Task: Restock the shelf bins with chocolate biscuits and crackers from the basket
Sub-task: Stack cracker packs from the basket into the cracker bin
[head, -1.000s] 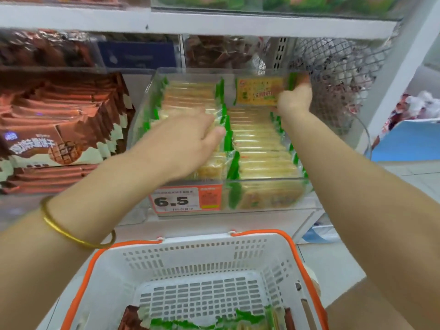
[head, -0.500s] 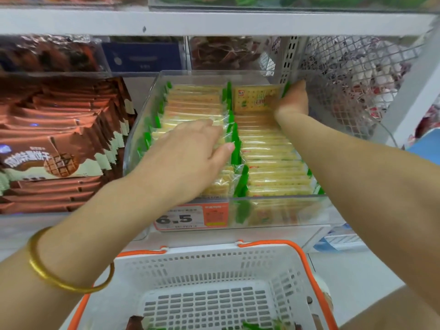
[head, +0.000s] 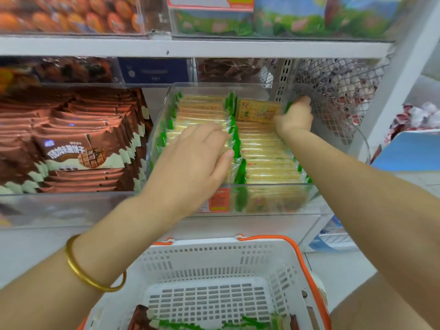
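Two rows of cracker packets point(head: 266, 156) stand on edge inside a clear, hard-walled plastic bin point(head: 154, 148) on the middle shelf. Their glossy film wrappers are pale yellow with crimped green ends.

The person's left hand point(head: 197, 160) lies palm down over the left row. Its fingers are nearly straight and close together, resting on the packet tops with the thumb along the side, and it holds nothing.

The right hand point(head: 296, 115) reaches to the back of the right row, where one upright cracker packet point(head: 257, 110) faces forward, flat and rectangular with print on its front. The fingers curl round that packet's right edge and the thumb lies against its face, pinching it. This is just beside the diamond-mesh wire panel point(head: 333, 91) at the shelf's end.

An orange price label point(head: 219, 201) sits on the bin's front wall. To the left, a second clear bin holds chocolate biscuit packets point(head: 81, 148), brown pouches with zigzag-cut ends, stacked flat and fanned. A smooth gold bangle point(head: 72, 263) circles the left forearm.

Below the arms is a white slotted plastic basket point(head: 214, 260) with orange handles. At its bottom lie a brown packet point(head: 140, 317) and several green-edged packets point(head: 183, 325), only partly in view.
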The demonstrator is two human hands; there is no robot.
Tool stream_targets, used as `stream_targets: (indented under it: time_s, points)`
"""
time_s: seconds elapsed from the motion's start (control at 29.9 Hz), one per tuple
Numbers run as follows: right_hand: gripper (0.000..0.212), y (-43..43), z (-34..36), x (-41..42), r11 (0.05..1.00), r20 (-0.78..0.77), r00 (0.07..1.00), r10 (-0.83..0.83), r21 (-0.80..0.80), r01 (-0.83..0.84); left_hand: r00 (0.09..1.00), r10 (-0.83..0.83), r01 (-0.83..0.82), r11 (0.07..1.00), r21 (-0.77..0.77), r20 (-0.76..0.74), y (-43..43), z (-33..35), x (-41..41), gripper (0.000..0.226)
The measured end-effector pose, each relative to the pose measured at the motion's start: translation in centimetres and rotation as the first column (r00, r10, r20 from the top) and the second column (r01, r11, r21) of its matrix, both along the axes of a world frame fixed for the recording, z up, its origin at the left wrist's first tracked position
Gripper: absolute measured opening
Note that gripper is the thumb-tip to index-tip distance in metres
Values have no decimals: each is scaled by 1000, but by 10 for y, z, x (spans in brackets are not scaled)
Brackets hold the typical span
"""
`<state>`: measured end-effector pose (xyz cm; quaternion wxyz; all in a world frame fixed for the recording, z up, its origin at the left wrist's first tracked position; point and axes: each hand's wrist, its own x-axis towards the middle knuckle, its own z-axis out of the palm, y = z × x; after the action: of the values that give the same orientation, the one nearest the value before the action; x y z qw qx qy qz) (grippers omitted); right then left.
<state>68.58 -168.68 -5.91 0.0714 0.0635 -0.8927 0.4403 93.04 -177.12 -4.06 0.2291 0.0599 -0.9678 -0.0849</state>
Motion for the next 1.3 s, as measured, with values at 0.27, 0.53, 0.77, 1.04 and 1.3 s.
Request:
stream_targets:
  time_s: [0.27, 0.53, 0.77, 1.04, 1.3]
  points:
    - [38, 42, 16, 83, 964, -137, 969, 204, -142, -223, 961, -217, 184, 965, -187, -173, 44, -33, 58, 29]
    - [18, 101, -61, 197, 862, -562, 653, 507, 325, -390, 824, -229, 317, 944, -87, 517, 43, -145, 101, 39]
    - [27, 98, -175, 223, 122, 437, 582, 685, 719, -684, 605, -211, 419, 904, -81, 768, 60, -186, 94, 41]
    - [34, 149, -298, 199, -321, 722, 601, 343, 691, -647, 575, -258, 439, 898, -27, 777, 71, -203, 99, 45]
    - [18, 138, -325, 206, 114, 786, 563, 257, 553, -825, 546, -249, 406, 914, 8, 800, 63, -209, 105, 44]
